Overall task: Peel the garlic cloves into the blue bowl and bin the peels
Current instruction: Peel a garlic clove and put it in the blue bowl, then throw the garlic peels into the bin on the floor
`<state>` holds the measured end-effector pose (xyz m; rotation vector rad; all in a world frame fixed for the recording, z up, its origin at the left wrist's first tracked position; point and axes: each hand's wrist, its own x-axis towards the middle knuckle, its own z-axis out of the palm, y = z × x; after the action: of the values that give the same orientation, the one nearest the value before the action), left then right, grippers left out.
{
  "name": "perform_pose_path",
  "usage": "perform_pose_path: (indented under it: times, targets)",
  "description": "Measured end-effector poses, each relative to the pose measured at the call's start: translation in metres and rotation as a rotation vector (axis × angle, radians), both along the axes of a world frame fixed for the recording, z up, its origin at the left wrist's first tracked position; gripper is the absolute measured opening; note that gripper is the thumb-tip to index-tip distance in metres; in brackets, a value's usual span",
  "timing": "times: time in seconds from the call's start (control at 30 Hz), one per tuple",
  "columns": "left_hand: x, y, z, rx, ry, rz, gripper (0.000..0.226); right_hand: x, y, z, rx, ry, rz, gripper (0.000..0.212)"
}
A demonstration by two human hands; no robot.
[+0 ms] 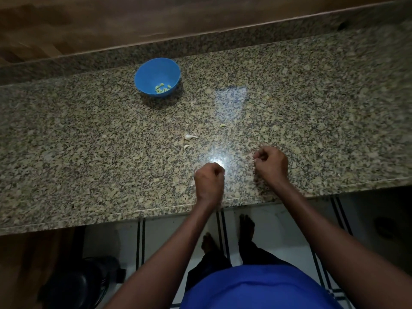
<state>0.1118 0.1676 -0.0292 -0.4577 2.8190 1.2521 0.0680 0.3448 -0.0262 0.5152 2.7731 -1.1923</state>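
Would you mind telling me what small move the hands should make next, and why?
Probably reach the left hand forward for the unpeeled clove on the counter. Two whitish cloves lie there beyond the hands, while the blue bowl holds only a few peeled ones. The right hand seems to pinch something pale, perhaps peel; that is too small to tell.
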Motion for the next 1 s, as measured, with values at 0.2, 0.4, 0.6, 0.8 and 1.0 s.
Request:
perform_pose_path:
  times: [0.2, 0.4, 0.6, 0.8, 1.0]
  targets:
    - [-0.002, -0.026, 0.029, 0.805, -0.253, 0.336, 0.011, 0.018, 0.002, 0.008, -0.047, 0.024, -0.072, 0.012]
    - [0.007, -0.066, 0.038, 1.026, -0.220, 0.404, 0.012, 0.024, -0.012, 0.018, 0.017, 0.074, -0.043, 0.006]
    - [0.025, -0.070, 0.032, 0.953, -0.162, 0.434, 0.013, 0.017, 0.001, 0.004, 0.240, 0.099, 0.244, 0.017]
    - [0.023, -0.039, 0.031, 0.876, -0.177, 0.422, 0.011, 0.005, 0.003, 0.004, 0.237, 0.108, 0.405, 0.018]
    - [0.026, -0.037, 0.049, 1.044, -0.140, 0.517, 0.012, 0.000, -0.020, 0.015, -0.499, -0.218, 0.155, 0.012]
